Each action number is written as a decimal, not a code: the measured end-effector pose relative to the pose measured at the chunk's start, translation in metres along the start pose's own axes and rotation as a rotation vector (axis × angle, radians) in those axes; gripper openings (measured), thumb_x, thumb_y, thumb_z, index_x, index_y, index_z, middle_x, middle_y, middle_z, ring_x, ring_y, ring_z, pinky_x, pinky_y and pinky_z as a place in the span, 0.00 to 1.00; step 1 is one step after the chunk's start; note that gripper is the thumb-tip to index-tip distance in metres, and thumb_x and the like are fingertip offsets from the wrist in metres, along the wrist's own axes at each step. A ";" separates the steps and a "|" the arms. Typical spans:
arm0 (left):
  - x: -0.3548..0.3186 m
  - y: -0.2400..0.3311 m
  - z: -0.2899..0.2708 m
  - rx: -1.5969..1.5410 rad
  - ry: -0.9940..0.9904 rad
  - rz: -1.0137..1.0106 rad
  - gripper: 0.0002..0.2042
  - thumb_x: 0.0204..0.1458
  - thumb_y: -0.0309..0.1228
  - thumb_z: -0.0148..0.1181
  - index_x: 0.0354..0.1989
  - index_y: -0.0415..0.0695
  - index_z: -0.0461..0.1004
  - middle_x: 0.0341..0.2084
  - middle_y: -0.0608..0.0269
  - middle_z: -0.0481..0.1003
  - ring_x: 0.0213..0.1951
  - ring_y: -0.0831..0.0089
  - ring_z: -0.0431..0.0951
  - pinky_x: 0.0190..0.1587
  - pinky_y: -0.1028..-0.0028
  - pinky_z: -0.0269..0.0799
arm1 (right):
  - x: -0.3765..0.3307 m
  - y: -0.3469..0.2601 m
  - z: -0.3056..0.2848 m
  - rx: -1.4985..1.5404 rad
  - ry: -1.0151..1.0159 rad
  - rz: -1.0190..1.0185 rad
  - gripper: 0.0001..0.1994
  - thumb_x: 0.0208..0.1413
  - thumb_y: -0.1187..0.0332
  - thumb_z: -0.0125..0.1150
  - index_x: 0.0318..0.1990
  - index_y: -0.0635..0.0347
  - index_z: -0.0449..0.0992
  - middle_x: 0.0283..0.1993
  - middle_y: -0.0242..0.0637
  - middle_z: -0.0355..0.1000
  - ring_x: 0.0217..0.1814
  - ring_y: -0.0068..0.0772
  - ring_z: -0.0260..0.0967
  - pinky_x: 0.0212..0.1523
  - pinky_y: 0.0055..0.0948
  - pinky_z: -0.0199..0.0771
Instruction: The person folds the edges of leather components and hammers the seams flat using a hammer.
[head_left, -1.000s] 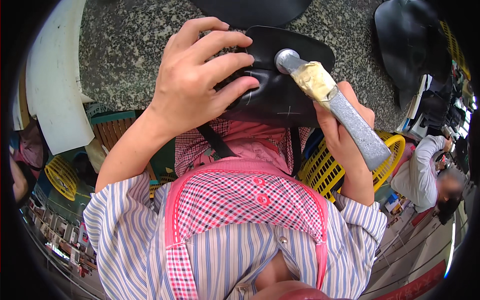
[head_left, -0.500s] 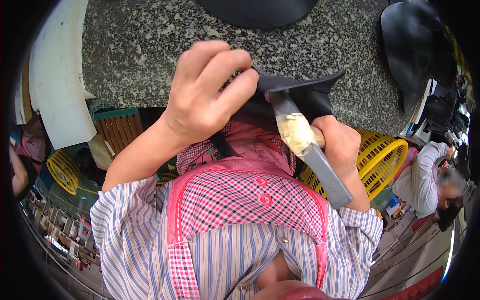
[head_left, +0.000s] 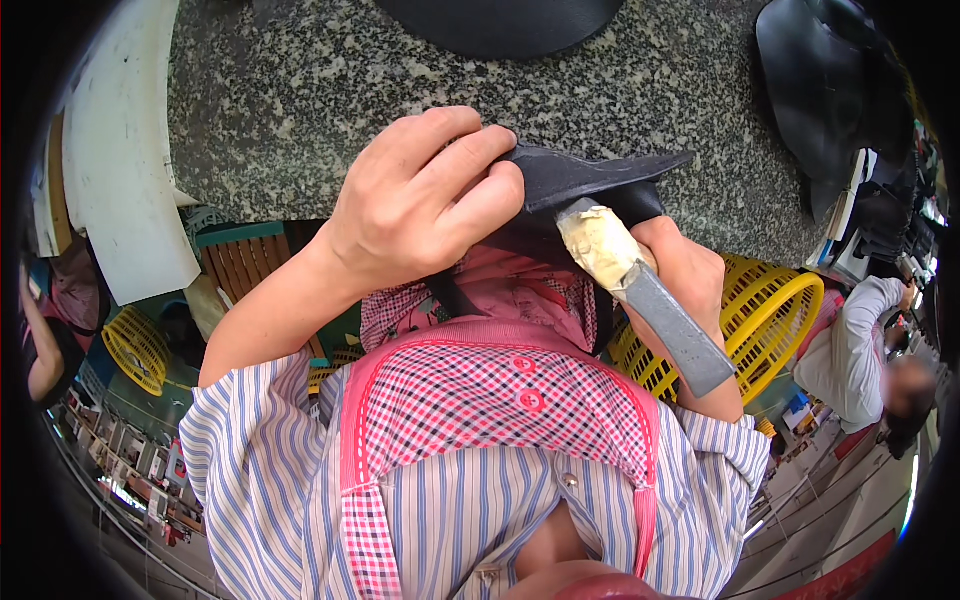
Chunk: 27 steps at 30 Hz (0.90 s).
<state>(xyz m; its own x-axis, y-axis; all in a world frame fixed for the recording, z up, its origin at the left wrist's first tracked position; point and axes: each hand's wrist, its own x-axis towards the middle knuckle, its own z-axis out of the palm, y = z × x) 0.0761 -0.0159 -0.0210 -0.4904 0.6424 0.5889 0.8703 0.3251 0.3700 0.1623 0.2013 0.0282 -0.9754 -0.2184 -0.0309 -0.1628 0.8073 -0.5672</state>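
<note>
A piece of black leather-like material (head_left: 580, 178) is held at the near edge of the stone worktop, its flap pointing right. My left hand (head_left: 425, 190) pinches its left end with closed fingers. In my right hand (head_left: 688, 275) is a hammer (head_left: 680, 335) with a long grey metal head, wrapped in pale yellow tape around its middle. The hammer's narrow end is just below the flap; whether they touch I cannot tell. Most of the handle is hidden by the fist. More black material hangs under the flap, partly covered by the hammer.
A black rounded piece (head_left: 505, 25) lies at the far side of the speckled stone worktop (head_left: 290, 120). Black sheets (head_left: 825, 90) sit at its right. A white board (head_left: 125, 170) stands left. Yellow baskets (head_left: 770, 315) flank me, and another person (head_left: 850, 350) sits right.
The hammer has swung slightly right and away from the flap. My left hand has shifted a little nearer to me, and the flap has tilted to show more of its upper face.
</note>
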 end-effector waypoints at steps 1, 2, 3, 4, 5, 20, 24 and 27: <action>0.000 0.001 0.000 0.019 -0.025 -0.008 0.10 0.29 0.24 0.57 0.24 0.37 0.70 0.31 0.54 0.74 0.33 0.60 0.74 0.30 0.69 0.72 | 0.000 0.000 0.001 0.000 0.002 0.000 0.10 0.38 0.70 0.63 0.27 0.60 0.67 0.17 0.38 0.65 0.17 0.39 0.67 0.18 0.32 0.65; 0.001 0.002 -0.001 0.038 -0.050 -0.016 0.08 0.31 0.24 0.56 0.24 0.38 0.70 0.32 0.55 0.75 0.34 0.59 0.74 0.30 0.69 0.72 | -0.001 0.001 0.001 0.004 0.004 0.005 0.10 0.38 0.70 0.63 0.27 0.60 0.67 0.17 0.38 0.64 0.17 0.39 0.67 0.18 0.32 0.65; 0.001 0.002 -0.001 0.039 -0.051 -0.014 0.08 0.31 0.24 0.56 0.24 0.38 0.70 0.32 0.55 0.75 0.34 0.59 0.74 0.30 0.69 0.72 | -0.001 0.001 0.002 0.008 0.006 0.009 0.10 0.38 0.70 0.63 0.27 0.60 0.67 0.17 0.38 0.64 0.17 0.39 0.67 0.18 0.32 0.65; 0.002 0.002 -0.002 0.043 -0.079 -0.029 0.07 0.32 0.24 0.56 0.23 0.38 0.69 0.33 0.56 0.75 0.37 0.59 0.73 0.31 0.70 0.72 | -0.001 0.001 0.002 0.008 0.008 0.013 0.10 0.38 0.70 0.63 0.27 0.60 0.67 0.17 0.38 0.64 0.17 0.39 0.67 0.18 0.32 0.65; 0.003 0.001 -0.003 0.048 -0.107 -0.045 0.06 0.32 0.23 0.55 0.23 0.38 0.69 0.34 0.57 0.75 0.39 0.59 0.72 0.32 0.70 0.72 | 0.000 0.000 0.001 0.014 0.000 0.012 0.11 0.38 0.70 0.63 0.27 0.60 0.67 0.17 0.38 0.65 0.17 0.39 0.67 0.18 0.32 0.65; 0.015 -0.012 -0.003 -0.153 -0.029 -0.296 0.14 0.32 0.21 0.65 0.30 0.44 0.71 0.22 0.67 0.72 0.31 0.66 0.72 0.33 0.70 0.69 | -0.001 -0.001 0.002 0.043 -0.008 0.038 0.10 0.40 0.69 0.63 0.27 0.59 0.66 0.18 0.39 0.66 0.18 0.40 0.67 0.19 0.32 0.67; 0.022 -0.009 -0.003 -0.234 -0.075 -0.541 0.23 0.36 0.20 0.66 0.44 0.44 0.67 0.20 0.64 0.71 0.26 0.76 0.73 0.31 0.77 0.69 | -0.001 -0.001 0.002 0.035 -0.016 0.046 0.10 0.39 0.70 0.63 0.27 0.59 0.66 0.18 0.39 0.66 0.18 0.40 0.68 0.19 0.32 0.67; 0.029 -0.004 -0.005 -0.243 -0.127 -0.611 0.27 0.37 0.20 0.65 0.48 0.47 0.64 0.18 0.66 0.69 0.24 0.77 0.73 0.31 0.78 0.67 | 0.000 -0.001 0.000 0.050 -0.011 0.039 0.10 0.39 0.70 0.63 0.28 0.60 0.66 0.18 0.39 0.66 0.18 0.40 0.68 0.19 0.32 0.66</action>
<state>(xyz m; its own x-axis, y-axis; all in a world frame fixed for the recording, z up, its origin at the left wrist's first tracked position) 0.0581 -0.0019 -0.0015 -0.8698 0.4737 0.1385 0.3952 0.5005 0.7702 0.1624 0.2004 0.0287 -0.9791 -0.1936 -0.0624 -0.1170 0.7871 -0.6056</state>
